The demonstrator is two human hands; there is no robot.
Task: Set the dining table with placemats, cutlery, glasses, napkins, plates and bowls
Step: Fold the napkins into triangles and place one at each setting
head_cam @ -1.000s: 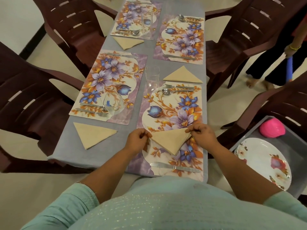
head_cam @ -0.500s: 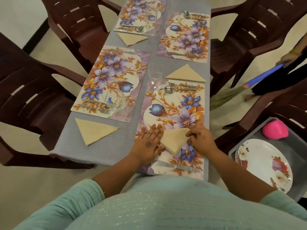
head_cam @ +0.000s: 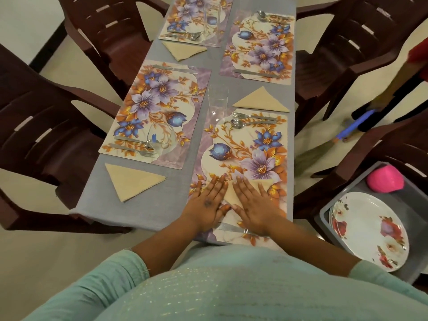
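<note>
At the near edge of the placemat (head_cam: 243,158), folded napkin (head_cam: 230,193) pressed under both flat, straight-fingered hands, left hand (head_cam: 207,202), right hand (head_cam: 254,202), nothing gripped.

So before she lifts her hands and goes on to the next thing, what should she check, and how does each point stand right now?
1. Napkin folded flat: cannot tell; the left hand and right hand lie flat over it.
2. Napkin in its spot: not ok; it lies on the placemat, while the other napkins, like the left one, lie beside their mats.
3. Cutlery at this place: ok; fork, spoon and knife are on the mat.
4. Glass upright: ok.
5. Plates on the table: not ok; they sit in the grey tray at right.
</note>
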